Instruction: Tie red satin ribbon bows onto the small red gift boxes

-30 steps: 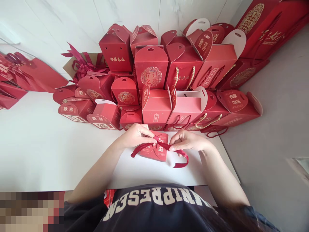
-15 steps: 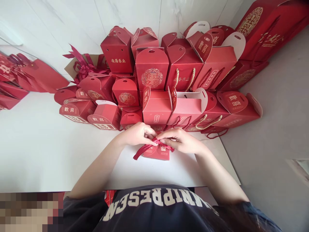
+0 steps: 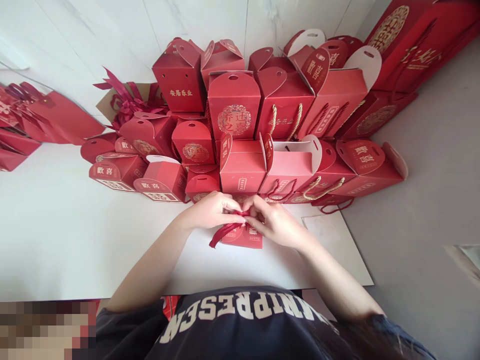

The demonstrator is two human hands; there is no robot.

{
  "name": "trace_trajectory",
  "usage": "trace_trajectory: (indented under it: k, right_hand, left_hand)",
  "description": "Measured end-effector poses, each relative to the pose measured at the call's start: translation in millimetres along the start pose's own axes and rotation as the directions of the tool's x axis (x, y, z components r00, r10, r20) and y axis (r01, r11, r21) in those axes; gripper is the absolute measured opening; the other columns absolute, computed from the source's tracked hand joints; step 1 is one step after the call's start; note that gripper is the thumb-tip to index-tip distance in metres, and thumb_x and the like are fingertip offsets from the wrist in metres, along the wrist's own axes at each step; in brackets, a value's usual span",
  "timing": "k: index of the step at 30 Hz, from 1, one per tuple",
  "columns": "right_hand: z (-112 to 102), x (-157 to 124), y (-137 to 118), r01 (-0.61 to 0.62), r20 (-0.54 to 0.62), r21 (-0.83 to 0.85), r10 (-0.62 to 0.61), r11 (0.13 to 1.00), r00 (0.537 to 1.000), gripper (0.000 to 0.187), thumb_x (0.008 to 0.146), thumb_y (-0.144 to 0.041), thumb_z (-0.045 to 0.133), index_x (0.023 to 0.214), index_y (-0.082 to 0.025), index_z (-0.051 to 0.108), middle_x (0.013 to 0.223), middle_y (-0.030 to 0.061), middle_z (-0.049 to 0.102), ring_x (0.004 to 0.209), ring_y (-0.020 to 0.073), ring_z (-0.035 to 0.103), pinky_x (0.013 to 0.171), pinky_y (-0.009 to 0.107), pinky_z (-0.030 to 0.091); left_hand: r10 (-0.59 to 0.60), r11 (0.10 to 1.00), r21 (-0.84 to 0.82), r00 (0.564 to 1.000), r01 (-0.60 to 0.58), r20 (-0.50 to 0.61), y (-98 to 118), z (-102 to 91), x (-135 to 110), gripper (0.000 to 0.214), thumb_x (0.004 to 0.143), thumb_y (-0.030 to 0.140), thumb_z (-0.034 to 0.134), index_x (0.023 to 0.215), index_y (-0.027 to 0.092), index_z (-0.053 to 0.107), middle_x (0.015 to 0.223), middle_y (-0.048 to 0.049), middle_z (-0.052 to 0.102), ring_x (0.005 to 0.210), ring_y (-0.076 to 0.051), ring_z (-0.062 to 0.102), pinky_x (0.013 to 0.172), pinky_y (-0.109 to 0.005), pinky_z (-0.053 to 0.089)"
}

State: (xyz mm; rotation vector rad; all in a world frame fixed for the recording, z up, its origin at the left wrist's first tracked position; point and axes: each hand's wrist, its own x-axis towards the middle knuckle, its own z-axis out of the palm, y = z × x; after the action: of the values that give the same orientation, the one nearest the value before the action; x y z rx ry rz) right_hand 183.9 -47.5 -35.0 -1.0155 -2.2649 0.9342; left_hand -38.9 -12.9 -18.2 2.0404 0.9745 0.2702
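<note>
A small red gift box (image 3: 251, 242) with gold lettering lies on the white table in front of me, partly covered by my hands. Over its top runs a dark red ribbon (image 3: 222, 234), one end trailing to the left. My left hand (image 3: 213, 210) pinches the ribbon between thumb and fingers from the left. From the other side my right hand (image 3: 272, 220) pinches it too, its fingertips almost meeting the left ones. The part of the ribbon between the fingers is mostly hidden.
Behind my hands, red gift boxes (image 3: 234, 107) stand stacked in rows against the wall. A bundle of ribbons (image 3: 137, 102) rests at the back left, near red bags (image 3: 56, 117). Large red bags (image 3: 408, 50) rise at the back right. The white table (image 3: 75, 240) extends left; a grey wall bounds the right.
My right hand has turned and drawn its fingers in toward the left hand's fingertips. The ribbon end that showed at the right is now out of sight. My left hand has barely moved.
</note>
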Motion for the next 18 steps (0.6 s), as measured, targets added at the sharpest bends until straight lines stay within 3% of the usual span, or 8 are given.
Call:
trace_trajectory:
  k: [2, 5, 10, 15, 18]
  right_hand:
    - [-2, -2, 2, -0.058, -0.033, 0.001, 0.058, 0.998, 0.998, 0.015, 0.093, -0.024, 0.059, 0.108, -0.022, 0.054, 0.077, -0.0013, 0.062, 0.065, 0.0141, 0.056, 0.062, 0.026, 0.042]
    - [-4, -3, 6, -0.050, -0.054, 0.019, 0.051, 0.999, 0.997, 0.008, 0.091, -0.026, 0.064, 0.097, -0.021, 0.060, 0.088, 0.0015, 0.063, 0.075, 0.0144, 0.058, 0.069, 0.026, 0.043]
    - [-4, -2, 8, -0.062, -0.091, 0.113, 0.072, 0.992, 0.993, 0.013, 0.092, -0.028, 0.063, 0.083, -0.020, 0.063, 0.079, 0.0020, 0.064, 0.073, 0.0152, 0.057, 0.068, 0.026, 0.043]
    - [-2, -1, 1, -0.117, -0.111, 0.166, 0.137, 0.979, 0.984, 0.019, 0.095, -0.037, 0.058, 0.095, -0.021, 0.066, 0.091, 0.0039, 0.069, 0.075, 0.0155, 0.061, 0.070, 0.027, 0.044]
    - [2, 0, 0, -0.092, -0.143, 0.128, 0.110, 0.987, 0.984, 0.019, 0.097, -0.034, 0.055, 0.088, -0.021, 0.066, 0.086, 0.0037, 0.069, 0.075, 0.0163, 0.060, 0.072, 0.028, 0.044]
  left_hand:
    - [0.019, 0.999, 0.034, 1.000, -0.019, -0.018, -1, 1.4, 0, 0.034, 0.086, 0.050, 0.064, 0.085, 0.019, 0.079, 0.068, -0.0012, 0.058, 0.061, -0.011, 0.052, 0.059, -0.023, 0.036]
    - [0.045, 0.998, 0.049, 0.998, -0.042, -0.046, -1, 4.1, -2, 0.028, 0.086, 0.046, 0.065, 0.086, 0.021, 0.079, 0.071, -0.0018, 0.062, 0.065, -0.012, 0.053, 0.062, -0.023, 0.038]
    - [-0.013, 0.991, -0.136, 0.997, 0.003, -0.072, 4, 9.1, -6, 0.024, 0.082, 0.039, 0.071, 0.085, 0.015, 0.067, 0.072, -0.0018, 0.068, 0.066, -0.013, 0.057, 0.064, -0.024, 0.043]
    - [0.008, 0.990, -0.141, 0.997, -0.019, -0.079, 4, 11.4, -7, 0.020, 0.084, 0.035, 0.067, 0.082, 0.015, 0.063, 0.065, 0.0002, 0.065, 0.060, -0.011, 0.055, 0.061, -0.023, 0.042]
    - [-0.002, 0.990, -0.142, 0.997, -0.009, -0.078, 4, 11.2, -7, 0.021, 0.083, 0.036, 0.068, 0.083, 0.016, 0.063, 0.070, -0.0011, 0.068, 0.064, -0.012, 0.058, 0.062, -0.023, 0.043]
